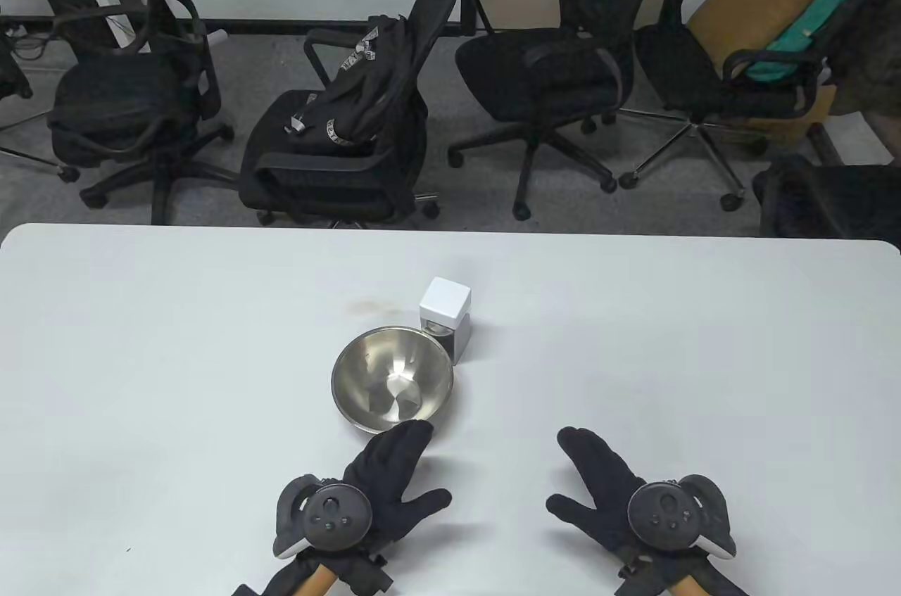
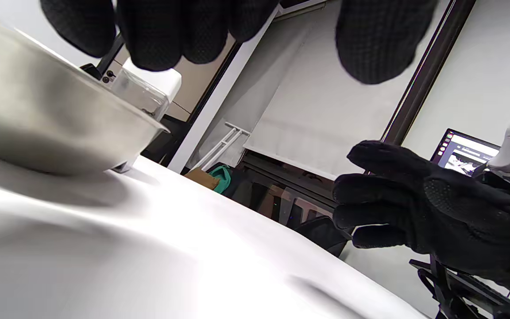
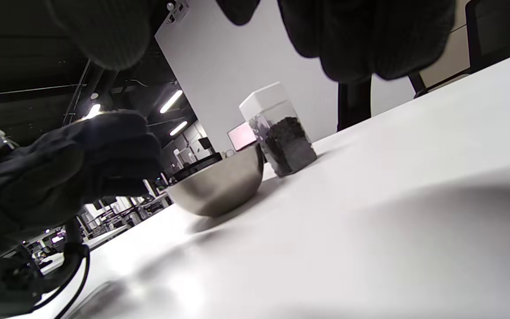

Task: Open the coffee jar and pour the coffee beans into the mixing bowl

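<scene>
A clear square coffee jar (image 1: 445, 319) with a white lid stands upright on the white table, just behind the right rim of a steel mixing bowl (image 1: 392, 376). The right wrist view shows dark beans filling the lower part of the jar (image 3: 281, 133) next to the bowl (image 3: 219, 186). The bowl holds no beans. My left hand (image 1: 394, 476) is open, fingertips just short of the bowl's near rim. My right hand (image 1: 598, 476) is open and holds nothing, to the right of the bowl. In the left wrist view the bowl (image 2: 51, 124) is close, the jar (image 2: 146, 91) behind it.
The white table (image 1: 704, 357) stretches wide on both sides of the bowl. Several black office chairs (image 1: 542, 75) stand on the floor beyond the table's far edge, one with a backpack (image 1: 359, 89) on it.
</scene>
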### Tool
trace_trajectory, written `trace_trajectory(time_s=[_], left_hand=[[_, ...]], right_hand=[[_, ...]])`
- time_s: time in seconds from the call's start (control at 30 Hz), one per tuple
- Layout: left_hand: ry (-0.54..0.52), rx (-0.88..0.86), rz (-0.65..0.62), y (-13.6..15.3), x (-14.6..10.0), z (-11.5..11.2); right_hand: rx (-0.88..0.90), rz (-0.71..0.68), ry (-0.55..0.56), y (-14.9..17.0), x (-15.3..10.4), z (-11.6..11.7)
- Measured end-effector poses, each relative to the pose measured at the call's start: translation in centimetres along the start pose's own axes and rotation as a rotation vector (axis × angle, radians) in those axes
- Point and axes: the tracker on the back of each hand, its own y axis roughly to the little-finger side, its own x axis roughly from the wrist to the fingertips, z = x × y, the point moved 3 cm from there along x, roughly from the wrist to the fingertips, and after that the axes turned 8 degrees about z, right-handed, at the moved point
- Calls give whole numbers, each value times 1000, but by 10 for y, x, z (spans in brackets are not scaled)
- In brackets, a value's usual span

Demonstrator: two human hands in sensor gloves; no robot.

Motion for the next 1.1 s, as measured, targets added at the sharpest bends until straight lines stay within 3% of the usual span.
trace_trajectory(time_s=[0.7, 0.9, 1.1], left_hand=[[14, 8, 31, 1, 1, 0], [-23, -66, 80, 5, 7, 14], [-83, -134, 112, -7, 28, 44]], right_hand=[[-33, 8, 1, 0, 0, -4], [-35, 17, 9, 1, 0, -6], [-34, 33, 19, 7, 1, -9]])
